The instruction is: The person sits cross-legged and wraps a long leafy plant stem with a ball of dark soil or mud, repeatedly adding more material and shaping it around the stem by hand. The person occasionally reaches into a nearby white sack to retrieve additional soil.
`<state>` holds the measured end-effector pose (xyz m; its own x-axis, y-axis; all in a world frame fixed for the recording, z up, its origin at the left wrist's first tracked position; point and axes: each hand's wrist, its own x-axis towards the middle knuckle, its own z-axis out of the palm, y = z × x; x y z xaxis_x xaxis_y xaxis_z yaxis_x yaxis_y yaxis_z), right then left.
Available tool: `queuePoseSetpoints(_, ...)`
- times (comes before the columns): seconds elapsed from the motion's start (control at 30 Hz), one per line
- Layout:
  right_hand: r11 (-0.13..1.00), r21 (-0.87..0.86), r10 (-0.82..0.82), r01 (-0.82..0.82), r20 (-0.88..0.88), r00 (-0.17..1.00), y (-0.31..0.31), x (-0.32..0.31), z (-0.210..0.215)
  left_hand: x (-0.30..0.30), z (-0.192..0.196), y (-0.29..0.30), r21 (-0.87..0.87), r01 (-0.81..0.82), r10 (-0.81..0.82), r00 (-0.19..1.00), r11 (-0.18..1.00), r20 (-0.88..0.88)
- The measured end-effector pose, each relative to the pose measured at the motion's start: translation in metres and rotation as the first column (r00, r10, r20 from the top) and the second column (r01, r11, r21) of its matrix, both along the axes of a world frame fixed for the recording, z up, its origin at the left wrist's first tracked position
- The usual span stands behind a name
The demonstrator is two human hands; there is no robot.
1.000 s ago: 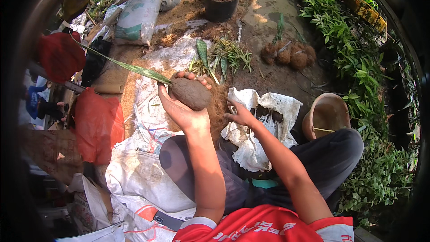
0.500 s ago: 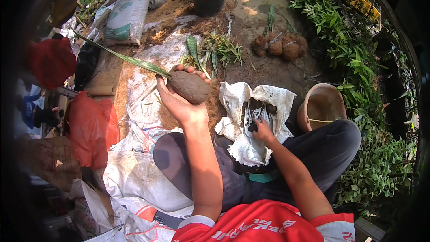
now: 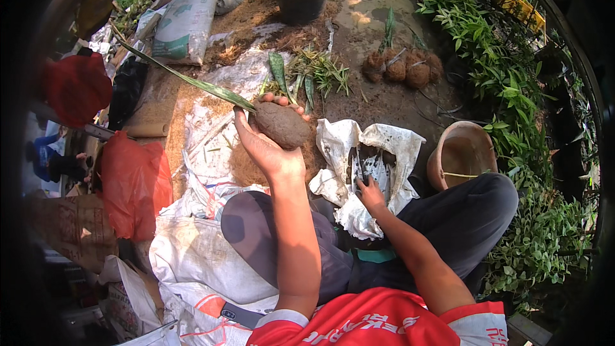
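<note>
My left hand (image 3: pixel 274 157) is raised palm up, its fingers wrapped round an oval ball of brown mud (image 3: pixel 282 125). A long green snake plant leaf (image 3: pixel 192 85) sticks out of the ball toward the upper left. Low in front of me, my right hand (image 3: pixel 372 197) reaches into an open white plastic sack (image 3: pixel 337 144) with its rim folded out. Dark mud smears the sack's inner wall and my fingertips. Those fingers look stretched out against the lining, with nothing visible between them.
Several fibre-wrapped root balls (image 3: pixel 418 72) lie ahead on the right, and a clay pot (image 3: pixel 442 161) stands beside my right knee. Cut leaves (image 3: pixel 320 70) lie beyond my left hand. A black potted plant (image 3: pixel 302 6), a filled sack (image 3: pixel 184 29) and a red plastic bag (image 3: pixel 136 176) surround the spot.
My left hand with the mud ball has shifted slightly right and down in the picture. Inside the sack, my right hand has drawn a little toward me and left.
</note>
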<state>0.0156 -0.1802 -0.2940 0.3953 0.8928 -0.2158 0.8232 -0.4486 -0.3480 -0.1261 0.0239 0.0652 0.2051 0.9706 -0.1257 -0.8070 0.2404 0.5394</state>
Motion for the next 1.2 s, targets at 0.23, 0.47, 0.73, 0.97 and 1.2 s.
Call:
queuePoseSetpoints(0.23,0.998,-0.014,0.061,-0.061,0.009,0.998,0.001,0.008,-0.016,0.001,-0.003,0.000,0.005,0.011,-0.011,1.000,1.000,-0.004)
queuePoseSetpoints(0.47,0.996,-0.003,0.085,-0.085,-0.014,0.996,-0.008,0.009,-0.008,0.003,-0.006,0.000,-0.004,-0.013,0.013,0.999,1.000,-0.038)
queuePoseSetpoints(0.73,0.994,-0.004,0.112,-0.112,0.026,0.993,-0.011,0.006,-0.025,0.009,-0.008,0.000,-0.009,0.026,-0.026,1.000,1.000,-0.017)
queuePoseSetpoints(0.97,0.987,0.055,0.154,-0.152,-0.037,0.987,-0.018,0.016,-0.029,0.019,-0.018,-0.002,-0.048,0.055,-0.059,0.996,0.997,-0.074)
queuePoseSetpoints(1.2,0.988,0.011,-0.144,0.153,-0.278,0.950,-0.002,0.023,-0.010,0.040,-0.056,-0.001,-0.054,0.266,-0.271,0.954,0.962,-0.126)
